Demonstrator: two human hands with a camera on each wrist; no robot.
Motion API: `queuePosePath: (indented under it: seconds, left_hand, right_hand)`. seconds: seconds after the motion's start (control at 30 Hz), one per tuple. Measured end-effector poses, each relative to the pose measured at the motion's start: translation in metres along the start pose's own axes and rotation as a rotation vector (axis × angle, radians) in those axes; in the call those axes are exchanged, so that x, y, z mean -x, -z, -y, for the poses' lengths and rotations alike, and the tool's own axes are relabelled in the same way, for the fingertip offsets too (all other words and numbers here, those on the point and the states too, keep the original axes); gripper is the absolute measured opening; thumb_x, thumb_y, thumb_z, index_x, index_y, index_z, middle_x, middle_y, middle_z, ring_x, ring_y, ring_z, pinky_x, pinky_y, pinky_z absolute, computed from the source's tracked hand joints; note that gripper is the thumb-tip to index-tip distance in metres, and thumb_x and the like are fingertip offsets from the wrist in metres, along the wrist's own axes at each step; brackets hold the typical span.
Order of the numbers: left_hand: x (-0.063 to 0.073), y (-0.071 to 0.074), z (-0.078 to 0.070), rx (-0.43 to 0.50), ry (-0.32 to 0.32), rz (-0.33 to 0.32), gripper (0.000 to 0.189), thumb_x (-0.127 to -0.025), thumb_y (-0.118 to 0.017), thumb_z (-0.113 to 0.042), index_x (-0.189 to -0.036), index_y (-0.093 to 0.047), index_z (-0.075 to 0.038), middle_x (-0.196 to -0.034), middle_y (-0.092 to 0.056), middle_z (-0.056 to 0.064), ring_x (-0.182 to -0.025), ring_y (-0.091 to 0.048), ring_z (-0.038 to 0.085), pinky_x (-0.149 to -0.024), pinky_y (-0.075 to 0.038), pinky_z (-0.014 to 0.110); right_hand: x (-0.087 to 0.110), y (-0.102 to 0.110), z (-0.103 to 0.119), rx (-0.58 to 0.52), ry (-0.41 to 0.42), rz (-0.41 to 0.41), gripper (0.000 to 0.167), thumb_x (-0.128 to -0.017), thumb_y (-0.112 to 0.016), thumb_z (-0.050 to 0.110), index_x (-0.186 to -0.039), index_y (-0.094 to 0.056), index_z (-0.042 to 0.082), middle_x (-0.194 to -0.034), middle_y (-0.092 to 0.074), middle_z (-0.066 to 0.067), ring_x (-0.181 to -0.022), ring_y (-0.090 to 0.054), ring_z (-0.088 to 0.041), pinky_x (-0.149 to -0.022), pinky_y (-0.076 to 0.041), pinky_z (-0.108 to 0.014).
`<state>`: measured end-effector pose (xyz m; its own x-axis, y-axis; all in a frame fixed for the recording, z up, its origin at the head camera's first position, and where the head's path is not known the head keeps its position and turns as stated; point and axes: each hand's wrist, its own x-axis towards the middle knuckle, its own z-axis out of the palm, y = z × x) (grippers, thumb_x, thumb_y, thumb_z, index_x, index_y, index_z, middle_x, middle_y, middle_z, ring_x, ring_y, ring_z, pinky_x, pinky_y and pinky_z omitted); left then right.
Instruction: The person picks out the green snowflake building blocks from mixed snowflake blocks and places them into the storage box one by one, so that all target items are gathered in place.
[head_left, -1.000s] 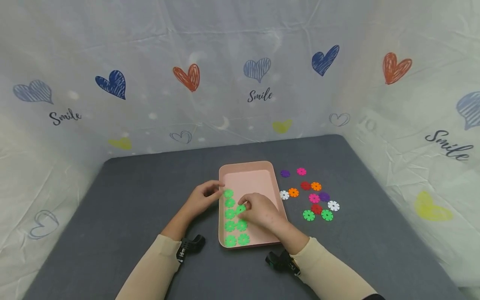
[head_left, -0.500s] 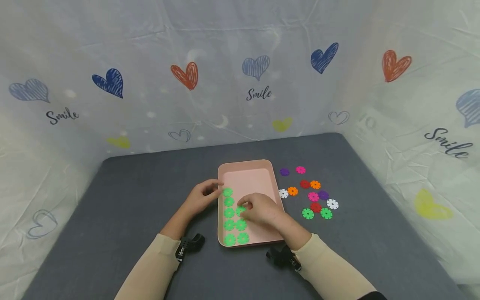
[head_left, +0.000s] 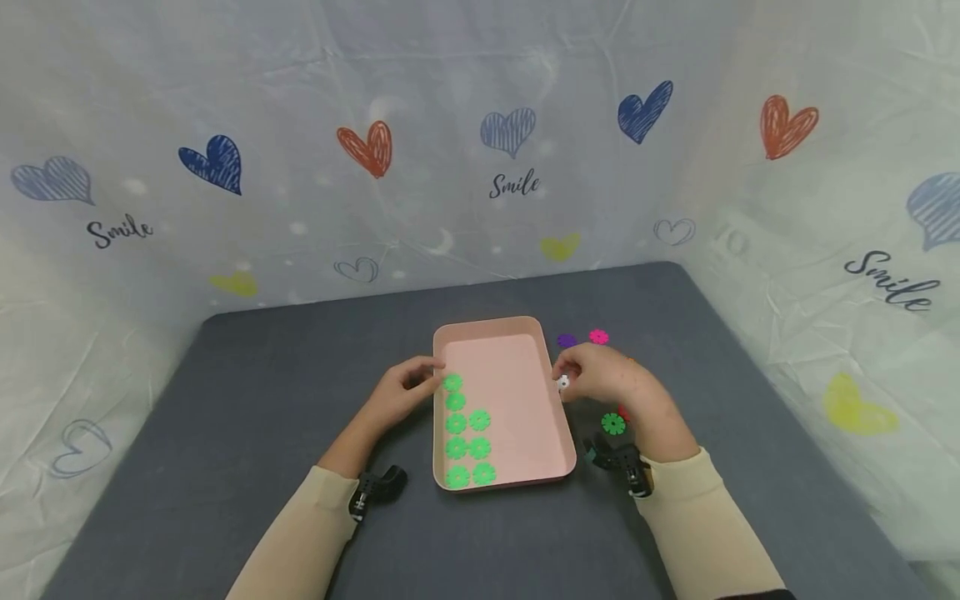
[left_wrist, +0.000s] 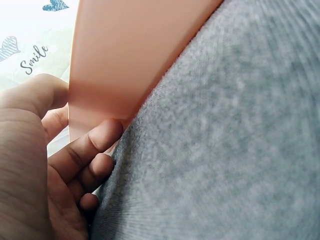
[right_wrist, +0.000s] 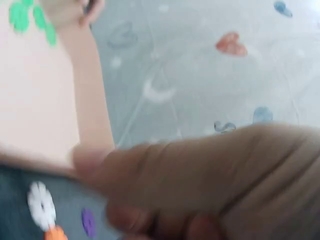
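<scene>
In the head view, my left hand [head_left: 405,392] is at the left side of a pink tray [head_left: 495,325]. The left wrist view shows fingertips [left_wrist: 107,134] against the tray's outer wall and another finger reaching over its rim; I hold the tray there. Several green flower-shaped discs [head_left: 457,448] lie in two columns along the tray's left side. My right hand [head_left: 603,375] is over the table beside the tray's right rim, thumb and index finger apart around a white flower disc [head_left: 563,382]. The blurred right wrist view shows that disc lying apart from the fingers.
Purple [head_left: 567,340] and pink [head_left: 598,336] discs lie beyond my right hand, on the dark cloth. A green disc [head_left: 613,423] and part of a red one [head_left: 623,412] show near the wrist. An orange disc [right_wrist: 56,233] touches the white one.
My right hand has left the green discs in the tray and moved right to the white disc on the table. My left hand stays at the tray's left rim.
</scene>
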<state>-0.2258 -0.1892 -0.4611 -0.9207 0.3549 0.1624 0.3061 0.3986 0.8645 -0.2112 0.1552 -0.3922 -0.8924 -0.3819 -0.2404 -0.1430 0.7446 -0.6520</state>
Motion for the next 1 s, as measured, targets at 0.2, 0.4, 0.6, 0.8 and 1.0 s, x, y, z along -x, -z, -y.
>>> queuePosePath:
  seconds: [0.2, 0.4, 0.6, 0.8, 1.0]
  left_hand:
    - [0.002, 0.001, -0.001, -0.010, -0.005, 0.000, 0.030, -0.102, -0.065, -0.008, -0.129, -0.065, 0.005, -0.094, -0.067, 0.016, -0.074, -0.056, 0.020, -0.067, -0.045, 0.031]
    - [0.001, 0.001, -0.002, -0.002, -0.006, 0.000, 0.030, -0.102, -0.065, -0.008, -0.129, -0.065, 0.005, -0.094, -0.067, 0.014, -0.071, -0.053, 0.012, -0.066, -0.045, 0.031]
    - [-0.001, -0.001, -0.001, 0.000, -0.004, -0.006, 0.029, -0.102, -0.065, -0.008, -0.128, -0.066, 0.005, -0.091, -0.066, 0.011, -0.069, -0.052, 0.011, -0.066, -0.044, 0.031]
    - [-0.001, 0.000, -0.004, -0.011, -0.007, 0.003, 0.029, -0.102, -0.065, -0.008, -0.128, -0.065, 0.005, -0.091, -0.065, 0.012, -0.070, -0.053, 0.012, -0.066, -0.044, 0.031]
    - [-0.001, 0.001, -0.006, -0.018, 0.000, 0.008, 0.030, -0.102, -0.065, -0.009, -0.129, -0.065, 0.005, -0.091, -0.065, 0.012, -0.074, -0.055, 0.024, -0.067, -0.045, 0.031]
  right_hand:
    - [0.003, 0.006, -0.018, 0.319, -0.264, 0.067, 0.020, -0.079, -0.084, 0.008, -0.093, -0.071, 0.004, -0.088, -0.064, -0.007, -0.075, -0.056, -0.025, -0.072, -0.051, -0.045]
    - [-0.003, 0.002, -0.025, 0.429, -0.462, 0.119, 0.027, -0.077, -0.089, 0.014, -0.093, -0.071, 0.005, -0.090, -0.064, -0.008, -0.082, -0.057, -0.030, -0.091, -0.045, -0.060]
    - [-0.006, 0.004, -0.033, 0.356, -0.451, 0.007, 0.034, -0.079, -0.090, 0.026, -0.094, -0.072, 0.001, -0.085, -0.066, -0.010, -0.075, -0.060, -0.028, -0.079, -0.049, -0.053]
    - [-0.007, 0.006, -0.038, 0.337, -0.430, 0.030, 0.039, -0.078, -0.089, 0.030, -0.094, -0.069, 0.000, -0.087, -0.064, -0.010, -0.078, -0.059, -0.028, -0.080, -0.049, -0.054]
    - [-0.005, 0.012, -0.039, 0.091, -0.231, -0.014, 0.030, -0.084, -0.075, 0.013, -0.067, -0.050, 0.011, -0.061, -0.040, 0.001, -0.054, -0.037, -0.015, -0.053, -0.035, -0.033]
